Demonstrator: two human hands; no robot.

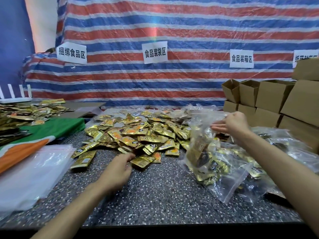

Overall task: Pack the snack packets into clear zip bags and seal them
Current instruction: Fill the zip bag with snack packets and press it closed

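Observation:
A heap of gold snack packets (138, 133) lies on the speckled table (155, 195) in the middle. My left hand (119, 168) reaches to the heap's near edge, its fingers touching the closest packets. My right hand (231, 123) holds up the top edge of a clear zip bag (215, 163) that hangs to the table, partly filled with gold packets. More filled clear bags (276, 142) lie behind it at the right.
A stack of empty clear bags (29, 173) lies at the near left on a green and orange cloth (51, 130). More gold packets (25, 112) pile at the far left. Cardboard boxes (276, 97) stand at the back right. A striped tarp hangs behind.

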